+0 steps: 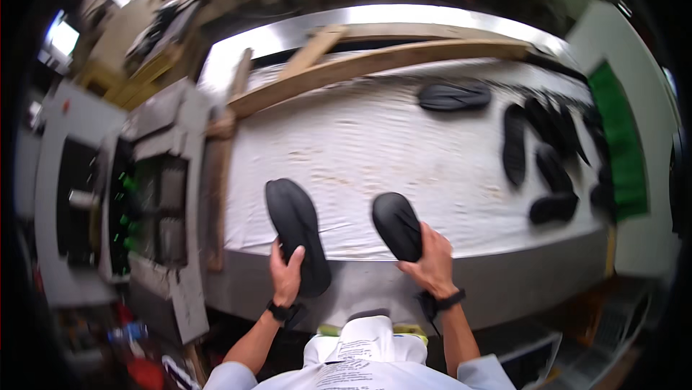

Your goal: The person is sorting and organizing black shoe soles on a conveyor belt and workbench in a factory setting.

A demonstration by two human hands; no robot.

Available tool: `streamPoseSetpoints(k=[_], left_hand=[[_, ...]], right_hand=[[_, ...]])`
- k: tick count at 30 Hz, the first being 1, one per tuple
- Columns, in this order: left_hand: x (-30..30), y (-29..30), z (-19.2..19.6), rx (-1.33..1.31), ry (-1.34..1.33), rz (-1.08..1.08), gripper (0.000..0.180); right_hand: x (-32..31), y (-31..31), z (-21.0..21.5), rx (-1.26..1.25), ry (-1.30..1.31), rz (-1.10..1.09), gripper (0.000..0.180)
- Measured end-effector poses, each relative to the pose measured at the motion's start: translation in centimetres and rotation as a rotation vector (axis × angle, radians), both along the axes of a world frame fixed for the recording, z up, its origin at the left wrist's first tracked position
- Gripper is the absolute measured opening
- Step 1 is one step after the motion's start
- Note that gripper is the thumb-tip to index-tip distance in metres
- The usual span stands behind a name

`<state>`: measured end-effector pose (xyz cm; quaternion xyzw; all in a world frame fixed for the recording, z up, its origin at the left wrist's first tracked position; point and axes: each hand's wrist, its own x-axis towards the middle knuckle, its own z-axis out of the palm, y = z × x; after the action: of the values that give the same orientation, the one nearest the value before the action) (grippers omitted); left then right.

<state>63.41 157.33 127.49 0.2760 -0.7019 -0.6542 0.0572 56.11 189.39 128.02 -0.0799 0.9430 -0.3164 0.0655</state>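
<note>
Left sole: black shoe sole, we've got it over the near edge of the table, toe end pointing away from us, heel end hanging past the metal rim.
Left hand: closed on the heel end of that sole, thumb up on top, fingers wrapped under. Dark band on the wrist.
Right sole: same kind of black piece, just right of the first one, tilted a bit left, lying on the white cloth at the near edge.
Right hand: gripping its near end, fingers curled over the edge. Dark strap on this wrist too.
Table: long, covered in wrinkled white cloth with a shiny metal border.
Other soles: a loose bunch of black ones over on the far right, well apart from ours, plus a single one farther back.
Planks: a few wooden boards along the far and left sides.
Machine: grey unit just left of the table.
</note>
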Motion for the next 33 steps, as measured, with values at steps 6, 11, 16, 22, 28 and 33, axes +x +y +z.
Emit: streamPoseSetpoints(k=[6, 11, 16, 22, 28, 33], left_hand=[[1.1, -16.0, -3.7, -0.060, 0.225, 0.362, 0.039], [2.0, -34.0, -5.0, -0.088, 0.267, 0.693, 0.043], [5.6, -50.7, -5.1, -0.397, -0.121, 0.954, 0.076], [4.1, -40.0, -2.7, -0.964, 0.226, 0.518, 0.053], [10.7, -23.2, -0.5, 0.388, -0.034, -0.430, 0.057], [12.9, -20.7, 1.3, 0.522, -0.194, -0.356, 0.045]], right_hand=[[10.4, -7.5, 1.1, -0.044, -0.154, -0.012, 0.100], [13.3, -13.5, 1.3, 0.041, -0.170, 0.057, 0.093], [13.2, -18.3, 1.7, 0.071, -0.086, 0.193, 0.091], [12.0, -21.8, 3.4, 0.175, 0.018, 0.351, 0.096], [11.2, -28.5, 7.6, 0.217, 0.122, 0.825, 0.100], [10.7, -27.6, 7.0, 0.340, 0.229, 0.891, 0.092]])
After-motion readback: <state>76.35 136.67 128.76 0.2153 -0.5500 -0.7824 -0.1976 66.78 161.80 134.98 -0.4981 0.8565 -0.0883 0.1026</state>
